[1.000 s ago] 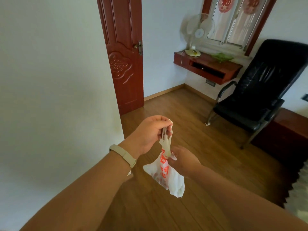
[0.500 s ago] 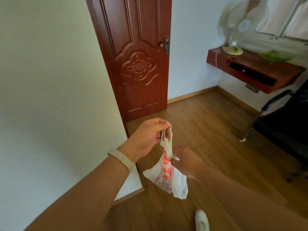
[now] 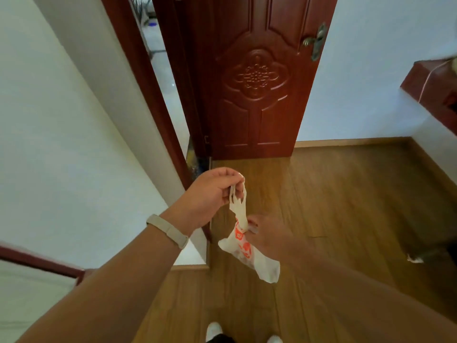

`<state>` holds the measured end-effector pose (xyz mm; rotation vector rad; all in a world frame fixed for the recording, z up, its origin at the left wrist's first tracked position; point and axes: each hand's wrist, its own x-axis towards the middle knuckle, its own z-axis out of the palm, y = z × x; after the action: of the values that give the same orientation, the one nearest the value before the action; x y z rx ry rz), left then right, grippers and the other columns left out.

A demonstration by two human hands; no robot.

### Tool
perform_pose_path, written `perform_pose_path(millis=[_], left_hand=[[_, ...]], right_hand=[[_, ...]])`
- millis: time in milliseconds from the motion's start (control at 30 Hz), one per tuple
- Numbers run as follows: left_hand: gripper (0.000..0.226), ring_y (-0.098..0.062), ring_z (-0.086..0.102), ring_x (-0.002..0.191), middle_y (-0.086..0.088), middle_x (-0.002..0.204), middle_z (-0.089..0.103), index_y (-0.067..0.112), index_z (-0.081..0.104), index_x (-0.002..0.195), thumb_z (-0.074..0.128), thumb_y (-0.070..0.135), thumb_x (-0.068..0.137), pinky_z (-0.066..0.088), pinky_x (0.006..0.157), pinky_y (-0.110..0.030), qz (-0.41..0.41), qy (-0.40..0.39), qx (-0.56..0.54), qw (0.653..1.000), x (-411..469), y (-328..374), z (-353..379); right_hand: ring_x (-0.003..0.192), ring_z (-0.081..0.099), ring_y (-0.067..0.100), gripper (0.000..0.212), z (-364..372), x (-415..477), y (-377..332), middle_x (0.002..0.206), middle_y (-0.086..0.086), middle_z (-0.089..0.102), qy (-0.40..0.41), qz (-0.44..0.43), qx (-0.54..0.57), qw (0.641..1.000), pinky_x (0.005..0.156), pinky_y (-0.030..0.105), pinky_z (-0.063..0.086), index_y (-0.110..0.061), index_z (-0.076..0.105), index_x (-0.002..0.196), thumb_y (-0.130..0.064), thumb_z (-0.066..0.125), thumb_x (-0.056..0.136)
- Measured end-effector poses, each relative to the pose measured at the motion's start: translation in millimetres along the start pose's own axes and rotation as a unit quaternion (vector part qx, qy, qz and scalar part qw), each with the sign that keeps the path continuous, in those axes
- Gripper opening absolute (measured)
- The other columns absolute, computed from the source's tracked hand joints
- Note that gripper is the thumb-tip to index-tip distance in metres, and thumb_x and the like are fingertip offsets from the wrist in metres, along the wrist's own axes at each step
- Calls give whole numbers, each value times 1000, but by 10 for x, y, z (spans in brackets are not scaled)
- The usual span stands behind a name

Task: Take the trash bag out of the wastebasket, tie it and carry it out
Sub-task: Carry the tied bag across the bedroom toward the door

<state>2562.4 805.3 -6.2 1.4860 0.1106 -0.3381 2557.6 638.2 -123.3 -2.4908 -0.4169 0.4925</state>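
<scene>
A small white trash bag [image 3: 257, 262] with orange print hangs in front of me over the wooden floor. Its handles are drawn up into a twisted neck. My left hand [image 3: 210, 194], with a beige band on the wrist, pinches the handle loops at the top. My right hand [image 3: 268, 237] grips the bag's neck just below, fingers closed around it. No wastebasket is in view.
A dark red carved door [image 3: 254, 78] stands open ahead against the white wall, with the doorway [image 3: 168, 78] to its left showing a pale tiled floor beyond. A white wall corner [image 3: 173, 194] juts out at left. A red shelf [image 3: 435, 87] is at right. My shoes [image 3: 215, 330] show below.
My view has swung left and nearer the door; the chair and fan have left the frame and the doorway has come into sight. Both hands keep the same hold on the bag.
</scene>
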Motion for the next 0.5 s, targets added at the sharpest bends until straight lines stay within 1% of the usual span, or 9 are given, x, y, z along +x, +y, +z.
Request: perform_pose_path(millis=[67,167,300,367,433,500], left_hand=[[17,-20,61,69,-5,70,64,7,65,86,52,15,95,48,85,-40,-2,4,-3,1000,174,-25,20],[15,-19,62,69,-4,69,64,5,65,90,53,13,94,49,83,-38,-9,17,-21,1000,468,-103,-7],[14,-18,61,69,-4,68,63,3,64,94,53,12,94,50,78,-34,-17,39,-48,998,887,-222,-121],[12,-19,60,68,-5,69,61,6,64,91,53,11,93,49,75,-34,-21,42,-70,996,1093,-264,-192],[12,-19,59,67,-5,69,61,8,64,86,54,10,92,48,70,-32,-19,49,-95,994,1304,-283,-251],[12,-19,58,66,-5,69,60,9,63,85,54,10,92,48,68,-30,-20,56,-107,993,1461,-292,-293]], right_hand=[[89,63,10,36,-44,151,126,111,-8,65,-15,5,8,1000,78,28,58,-27,60,128,-40,57,94],[85,64,9,35,-77,411,300,109,-12,65,-36,10,14,999,76,28,59,-29,60,125,-43,58,93],[92,65,10,35,-108,795,439,114,-9,66,-78,5,3,997,81,30,59,-28,59,126,-41,58,94],[92,65,11,33,-124,994,478,114,-7,67,-92,9,-6,996,80,32,59,-25,60,125,-38,59,94],[93,65,13,33,-155,1180,496,115,-6,66,-99,12,-15,995,78,30,58,-24,60,125,-36,58,94],[95,65,14,34,-188,1350,514,116,-6,65,-106,14,-23,994,77,30,58,-23,60,126,-36,58,94]])
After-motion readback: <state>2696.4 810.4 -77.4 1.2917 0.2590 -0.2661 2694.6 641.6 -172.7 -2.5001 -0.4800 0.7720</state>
